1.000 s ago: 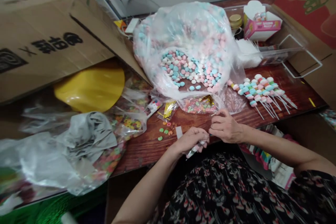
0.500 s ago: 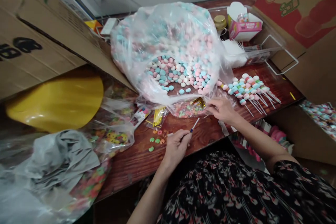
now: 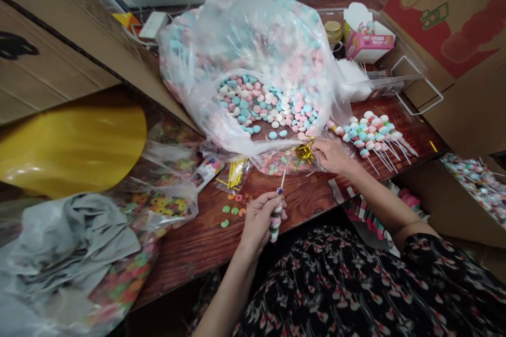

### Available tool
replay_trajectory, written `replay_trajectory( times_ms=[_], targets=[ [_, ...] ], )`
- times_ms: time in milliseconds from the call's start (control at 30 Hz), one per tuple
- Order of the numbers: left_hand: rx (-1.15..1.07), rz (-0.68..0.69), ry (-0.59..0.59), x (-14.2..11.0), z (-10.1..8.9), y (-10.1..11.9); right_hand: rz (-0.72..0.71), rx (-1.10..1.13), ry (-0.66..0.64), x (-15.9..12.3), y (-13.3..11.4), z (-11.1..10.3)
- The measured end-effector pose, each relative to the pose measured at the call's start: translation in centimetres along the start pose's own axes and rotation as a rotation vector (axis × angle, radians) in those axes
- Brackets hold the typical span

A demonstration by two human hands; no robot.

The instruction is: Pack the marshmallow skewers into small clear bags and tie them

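My left hand [image 3: 259, 221] is shut around a white lollipop stick [image 3: 281, 181] threaded with pastel candies [image 3: 275, 222], partly hidden by my fingers. My right hand [image 3: 332, 156] reaches over a small clear bag of rainbow ring candies [image 3: 276, 163], its fingertips pinching a curled gold twist tie [image 3: 304, 151]. Behind both hands lies a big clear plastic bag of pink, blue and white candies [image 3: 253, 105], open towards me. Several loaded candy sticks [image 3: 369, 134] lie in a fan to the right of it on the wooden table [image 3: 190, 258].
Loose coloured ring candies [image 3: 233, 210] and a packet of gold ties [image 3: 235, 172] lie left of my hands. Further left are a yellow disc [image 3: 67, 152], crumpled plastic bags and cardboard boxes. A pink carton [image 3: 369, 39] and a clear tray stand at the back right.
My hands have separated. The left now holds the candy stick upright, and the right has moved to the gold tie, shifting it slightly right. The view has turned, moving the table leftward.
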State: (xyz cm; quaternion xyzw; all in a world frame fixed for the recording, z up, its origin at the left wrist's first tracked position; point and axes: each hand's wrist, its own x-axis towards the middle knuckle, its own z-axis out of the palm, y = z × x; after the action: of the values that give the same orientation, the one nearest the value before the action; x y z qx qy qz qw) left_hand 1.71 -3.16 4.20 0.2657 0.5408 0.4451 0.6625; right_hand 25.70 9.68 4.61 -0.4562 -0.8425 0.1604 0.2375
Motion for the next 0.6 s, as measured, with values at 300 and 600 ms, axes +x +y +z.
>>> replay_trajectory(
  times_ms=[300, 600],
  targets=[
    [-0.059, -0.051, -0.040, 0.5, 1.3, -0.5, 0.099, 0.552, 0.126, -1.6, 0.5, -0.2],
    [-0.112, -0.045, -0.070, 2.0, 2.5, 0.0, 0.302, 0.801, 0.183, 0.1, -0.1, 0.9]
  ],
)
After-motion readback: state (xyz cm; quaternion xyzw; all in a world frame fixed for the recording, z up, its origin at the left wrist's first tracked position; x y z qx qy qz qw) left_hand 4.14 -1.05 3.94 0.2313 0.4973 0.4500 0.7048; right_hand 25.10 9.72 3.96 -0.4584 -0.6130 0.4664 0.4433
